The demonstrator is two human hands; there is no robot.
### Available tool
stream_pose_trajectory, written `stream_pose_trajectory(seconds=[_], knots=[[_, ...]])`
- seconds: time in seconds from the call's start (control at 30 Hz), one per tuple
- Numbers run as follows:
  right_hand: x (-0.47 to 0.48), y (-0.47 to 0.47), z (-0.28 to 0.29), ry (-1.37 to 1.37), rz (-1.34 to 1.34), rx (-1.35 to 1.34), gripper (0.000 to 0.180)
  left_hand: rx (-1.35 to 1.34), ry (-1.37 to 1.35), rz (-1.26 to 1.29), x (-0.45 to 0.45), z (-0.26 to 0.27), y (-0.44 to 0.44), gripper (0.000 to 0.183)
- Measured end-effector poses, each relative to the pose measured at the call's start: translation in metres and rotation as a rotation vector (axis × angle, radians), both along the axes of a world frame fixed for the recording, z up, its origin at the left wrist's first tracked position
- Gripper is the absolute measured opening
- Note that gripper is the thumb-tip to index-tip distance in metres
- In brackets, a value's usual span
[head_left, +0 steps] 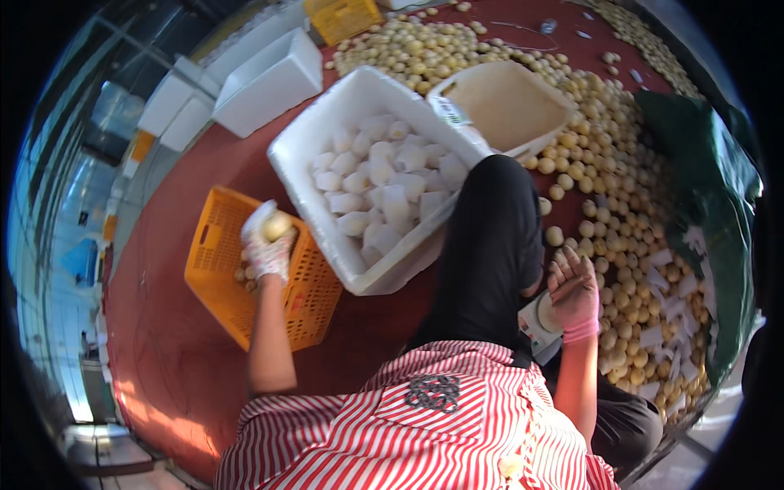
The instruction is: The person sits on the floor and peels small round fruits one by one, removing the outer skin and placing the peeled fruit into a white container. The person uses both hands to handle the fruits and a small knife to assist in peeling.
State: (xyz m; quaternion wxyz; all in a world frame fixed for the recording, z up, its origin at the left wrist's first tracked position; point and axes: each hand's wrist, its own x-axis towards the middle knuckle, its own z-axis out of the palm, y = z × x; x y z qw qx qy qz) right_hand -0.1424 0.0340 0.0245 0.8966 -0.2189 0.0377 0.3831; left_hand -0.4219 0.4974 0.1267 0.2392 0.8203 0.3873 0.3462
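Observation:
My left hand (pixel 267 254), in a light patterned glove, grips a pale yellow round fruit (pixel 277 226) above the orange plastic crate (pixel 208 269). Something white lies along that hand's upper side; whether it is glove or foam sleeve I cannot tell. More round fruits show low in the crate, partly hidden by the hand and wrist. My right hand (pixel 572 291), in a glove with a pink cuff and soiled fingers, holds nothing. Its fingers are apart, beside a small weighing scale (pixel 542 327) and the loose fruits (pixel 625 294). In front stands a white foam box (pixel 312 214) with many sleeved fruits (pixel 383 177).
Beyond the foam box sits a pale plastic tub (pixel 502 110) with a label on its rim. White foam boxes (pixel 269 79) and another orange crate (pixel 343 18) stand farther back. A green sheet (pixel 704 171) borders the fruit heap, where white foam sleeves (pixel 674 312) are strewn. Red matting (pixel 165 343) covers the floor.

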Motion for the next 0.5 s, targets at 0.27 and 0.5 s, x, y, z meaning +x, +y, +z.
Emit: stream_pose_trajectory(seconds=[0.27,0.5], knots=[[0.008,-0.041,-0.059,0.196,-0.338,-0.276,0.028,-0.281,-0.174,0.159,0.067,0.000,-0.018,0.062],[0.010,-0.068,-0.096,0.339,-0.552,-0.696,0.037,-0.318,-0.470,-0.688,0.285,0.028,-0.176,0.042]])
